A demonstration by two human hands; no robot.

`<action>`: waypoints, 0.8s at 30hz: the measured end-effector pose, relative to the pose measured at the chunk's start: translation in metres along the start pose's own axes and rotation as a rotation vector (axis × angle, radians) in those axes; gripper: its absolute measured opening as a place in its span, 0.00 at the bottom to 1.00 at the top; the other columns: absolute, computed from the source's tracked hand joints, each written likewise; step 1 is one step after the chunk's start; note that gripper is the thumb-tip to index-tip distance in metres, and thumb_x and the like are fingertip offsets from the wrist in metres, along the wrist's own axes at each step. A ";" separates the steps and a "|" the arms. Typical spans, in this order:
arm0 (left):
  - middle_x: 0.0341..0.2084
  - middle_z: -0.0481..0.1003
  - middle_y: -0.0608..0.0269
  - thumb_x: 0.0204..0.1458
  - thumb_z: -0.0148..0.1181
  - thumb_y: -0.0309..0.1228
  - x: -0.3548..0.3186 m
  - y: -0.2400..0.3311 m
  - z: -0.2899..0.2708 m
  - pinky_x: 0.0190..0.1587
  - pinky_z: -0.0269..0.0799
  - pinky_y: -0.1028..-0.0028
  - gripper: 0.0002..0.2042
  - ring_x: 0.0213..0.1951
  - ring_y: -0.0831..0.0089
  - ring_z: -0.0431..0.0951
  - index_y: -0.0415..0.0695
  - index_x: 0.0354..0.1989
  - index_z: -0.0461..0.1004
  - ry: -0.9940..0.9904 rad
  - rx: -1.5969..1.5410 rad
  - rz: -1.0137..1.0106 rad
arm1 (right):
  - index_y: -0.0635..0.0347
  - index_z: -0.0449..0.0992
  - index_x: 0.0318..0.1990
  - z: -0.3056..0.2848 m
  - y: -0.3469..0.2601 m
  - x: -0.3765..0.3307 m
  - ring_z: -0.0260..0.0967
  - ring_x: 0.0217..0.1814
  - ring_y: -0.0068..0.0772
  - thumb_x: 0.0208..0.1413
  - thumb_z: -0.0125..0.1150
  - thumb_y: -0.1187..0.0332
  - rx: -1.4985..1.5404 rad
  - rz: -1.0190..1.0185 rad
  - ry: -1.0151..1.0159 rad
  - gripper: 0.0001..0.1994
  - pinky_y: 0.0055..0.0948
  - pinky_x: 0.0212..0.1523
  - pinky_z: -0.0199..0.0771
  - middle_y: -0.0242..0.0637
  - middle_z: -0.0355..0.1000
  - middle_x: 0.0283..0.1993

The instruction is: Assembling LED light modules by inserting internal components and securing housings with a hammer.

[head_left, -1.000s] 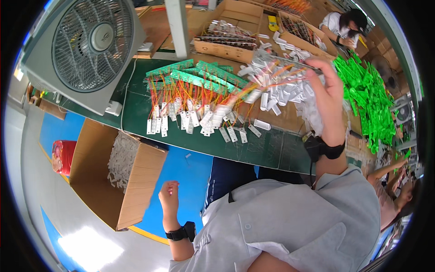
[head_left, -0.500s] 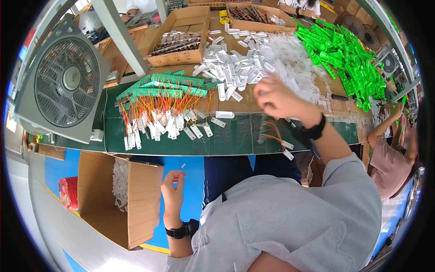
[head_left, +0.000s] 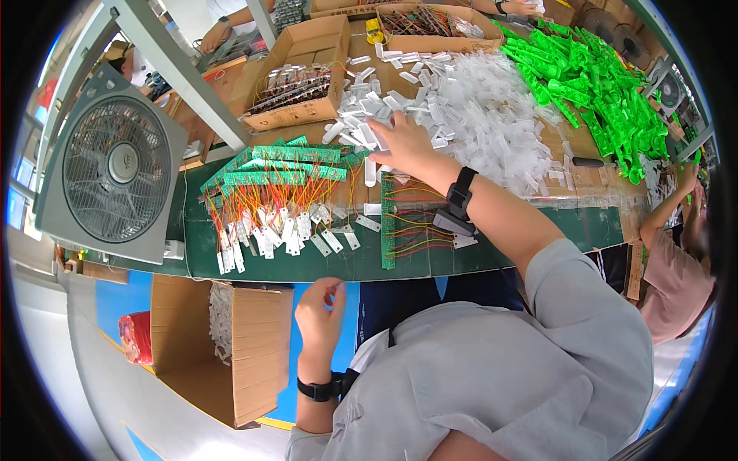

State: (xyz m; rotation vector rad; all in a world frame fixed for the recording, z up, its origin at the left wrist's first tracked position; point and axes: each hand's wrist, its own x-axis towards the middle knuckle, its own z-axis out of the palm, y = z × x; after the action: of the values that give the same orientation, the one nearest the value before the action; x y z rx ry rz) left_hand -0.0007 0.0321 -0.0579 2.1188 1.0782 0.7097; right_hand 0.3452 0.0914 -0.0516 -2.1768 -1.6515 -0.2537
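Observation:
My right hand (head_left: 403, 144) reaches over the heap of white plastic covers (head_left: 396, 104), its thumb and fingers apart around a cover at the heap's near edge. Below it, a green circuit board strip (head_left: 388, 230) lies lengthwise toward me on the green mat, red and yellow wires running off to its right. One loose white cover (head_left: 372, 209) rests left of that strip. Off the table's front edge hangs my left hand (head_left: 321, 311), fingers curled and thumb near the index finger; whatever it may hold is hidden.
More green boards (head_left: 284, 165) with wires and white end plates are stacked on the left. Clear plastic pieces (head_left: 492, 123) and green plastic parts (head_left: 592, 84) are heaped right. A fan (head_left: 115, 165) stands left, an open carton (head_left: 261, 353) below, and boxes (head_left: 300, 107) at the back.
My right hand has moved left to the white covers. The board strip now lies in plain view on the mat. A small white piece beside my left hand is no longer seen.

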 end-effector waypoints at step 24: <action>0.26 0.76 0.64 0.53 0.70 0.27 0.035 0.050 0.065 0.33 0.72 0.66 0.14 0.29 0.67 0.75 0.43 0.48 0.77 -0.031 0.297 0.121 | 0.59 0.74 0.56 -0.129 0.106 -0.192 0.77 0.45 0.42 0.69 0.56 0.67 0.648 0.570 0.143 0.12 0.35 0.47 0.74 0.47 0.78 0.45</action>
State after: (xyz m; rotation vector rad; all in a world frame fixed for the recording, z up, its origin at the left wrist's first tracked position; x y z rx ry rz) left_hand 0.0878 0.0193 -0.0564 2.4568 1.1015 0.5995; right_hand 0.4025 -0.1556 -0.0278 -1.9424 -0.8133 0.2523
